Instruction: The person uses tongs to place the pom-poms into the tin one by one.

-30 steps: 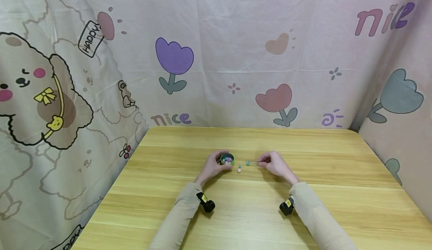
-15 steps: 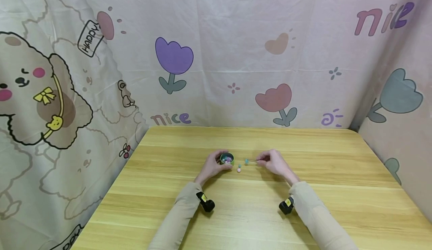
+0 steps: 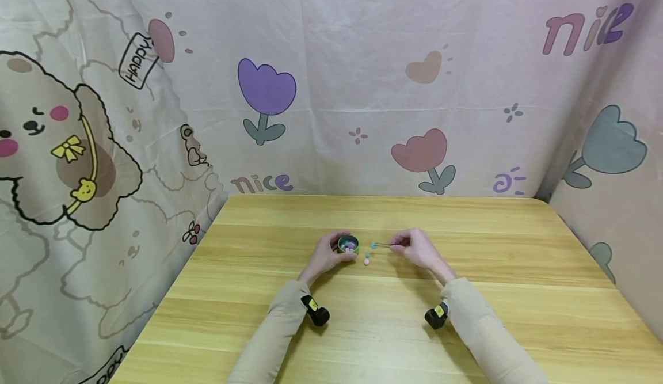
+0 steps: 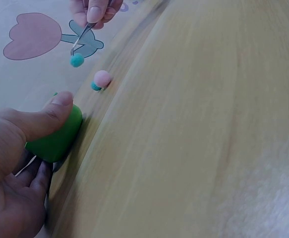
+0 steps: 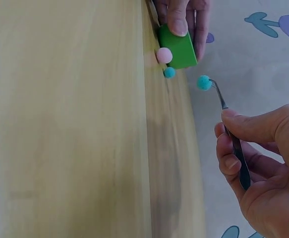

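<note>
My left hand (image 3: pixel 327 255) holds a small green round container (image 4: pixel 60 136) on the table, thumb on the near side and fingers behind. Several small balls, pink among them, lie inside it in the head view. My right hand (image 3: pixel 418 248) pinches bent-tip metal tweezers (image 5: pixel 236 148) between thumb and fingers. A turquoise pom-pom (image 5: pixel 203 83) is caught in the tweezer tips, raised off the table to the right of the container. On the wood between the hands sit a pink pom-pom (image 3: pixel 366 262) and a smaller teal pom-pom (image 5: pixel 169 72), close together.
The wooden table (image 3: pixel 383 338) reaches back to a printed cloth (image 3: pixel 352 84) hanging behind it and at both sides. Black wrist cameras (image 3: pixel 437 315) are strapped on both sleeves.
My right hand has moved left and slightly farther back, bringing the tweezers and turquoise pom-pom up off the table and nearer the container. The left hand stays in place.
</note>
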`<state>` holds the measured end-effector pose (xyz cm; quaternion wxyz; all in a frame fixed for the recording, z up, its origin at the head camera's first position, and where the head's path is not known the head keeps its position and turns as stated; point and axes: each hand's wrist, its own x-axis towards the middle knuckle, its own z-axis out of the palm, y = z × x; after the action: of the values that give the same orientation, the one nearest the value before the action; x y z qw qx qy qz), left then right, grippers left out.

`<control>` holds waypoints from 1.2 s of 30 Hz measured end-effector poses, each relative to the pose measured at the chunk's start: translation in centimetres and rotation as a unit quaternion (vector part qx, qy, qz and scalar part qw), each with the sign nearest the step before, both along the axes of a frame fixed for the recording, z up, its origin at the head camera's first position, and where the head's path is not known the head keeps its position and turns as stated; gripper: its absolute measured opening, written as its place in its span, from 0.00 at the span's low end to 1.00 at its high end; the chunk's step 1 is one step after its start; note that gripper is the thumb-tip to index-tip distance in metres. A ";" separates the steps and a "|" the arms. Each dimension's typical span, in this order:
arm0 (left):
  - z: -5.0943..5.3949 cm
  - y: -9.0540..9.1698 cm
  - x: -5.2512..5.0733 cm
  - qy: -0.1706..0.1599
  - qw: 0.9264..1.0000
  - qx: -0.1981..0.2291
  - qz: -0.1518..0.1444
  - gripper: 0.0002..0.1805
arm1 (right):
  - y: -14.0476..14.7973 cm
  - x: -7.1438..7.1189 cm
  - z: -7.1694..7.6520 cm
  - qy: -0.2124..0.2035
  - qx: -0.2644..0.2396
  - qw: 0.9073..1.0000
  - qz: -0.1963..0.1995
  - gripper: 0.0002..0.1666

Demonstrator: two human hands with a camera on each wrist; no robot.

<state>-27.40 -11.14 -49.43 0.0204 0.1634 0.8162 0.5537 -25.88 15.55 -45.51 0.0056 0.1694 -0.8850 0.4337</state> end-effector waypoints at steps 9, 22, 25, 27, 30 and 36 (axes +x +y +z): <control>0.1 -0.1 0.1 -0.002 1.000 -0.015 0.000 0.36 | -0.8 0.0 0.2 0.003 0.002 1.000 0.000 0.04; 0.0 -0.2 0.2 0.015 1.000 -0.019 -0.005 0.35 | -2.0 -0.1 0.5 0.007 0.002 1.000 0.003 0.04; 0.0 -0.1 0.1 0.004 1.000 -0.018 0.000 0.36 | -2.3 -0.1 0.6 0.004 0.001 1.000 0.001 0.05; -0.1 -0.1 0.0 0.004 1.000 -0.020 0.001 0.36 | -2.5 -0.2 0.6 0.003 -0.001 1.000 0.000 0.05; 0.0 0.0 0.0 0.004 1.000 -0.020 0.001 0.35 | -2.8 -0.3 0.6 0.003 -0.002 1.000 0.001 0.05; 0.2 0.1 0.2 0.006 1.000 -0.016 0.002 0.35 | -3.2 -0.5 0.7 -0.005 -0.006 1.000 0.002 0.05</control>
<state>-27.20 -11.06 -49.24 0.0170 0.1649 0.8253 0.5397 -26.34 12.37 -44.84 0.0014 0.1695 -0.8821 0.4395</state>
